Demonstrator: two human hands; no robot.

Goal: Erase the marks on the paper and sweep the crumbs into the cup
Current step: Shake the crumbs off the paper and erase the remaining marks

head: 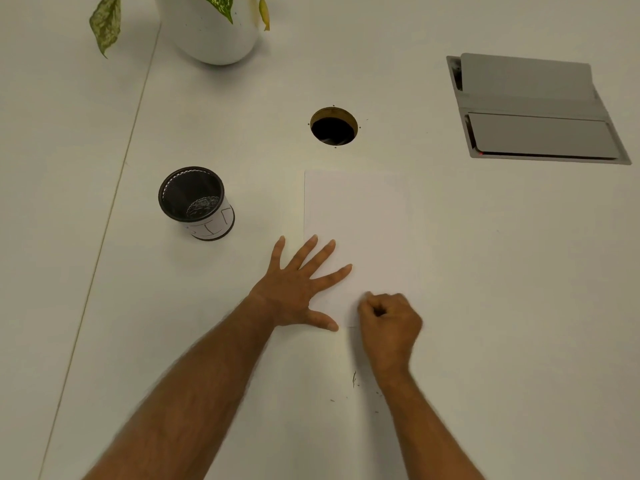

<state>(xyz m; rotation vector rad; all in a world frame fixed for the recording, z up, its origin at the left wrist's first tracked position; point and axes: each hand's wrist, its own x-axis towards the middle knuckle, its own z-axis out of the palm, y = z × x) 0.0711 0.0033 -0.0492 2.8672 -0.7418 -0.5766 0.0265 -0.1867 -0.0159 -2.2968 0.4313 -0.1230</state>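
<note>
Right hand (389,322) fisted on paper (360,216); left hand (298,289) spread flat on it

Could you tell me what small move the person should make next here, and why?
Probably keep rubbing along the near edge of the paper: the left hand lies flat pinning the sheet, and the right hand is curled at that edge. Crumbs already lie on the table; the cup waits to the left.

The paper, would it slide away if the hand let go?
Probably. The paper looks thin and light on a smooth table, so rubbing could drag it. The left hand lies spread flat on its corner, likely pinning it. Lifted, it would probably flop.
</note>
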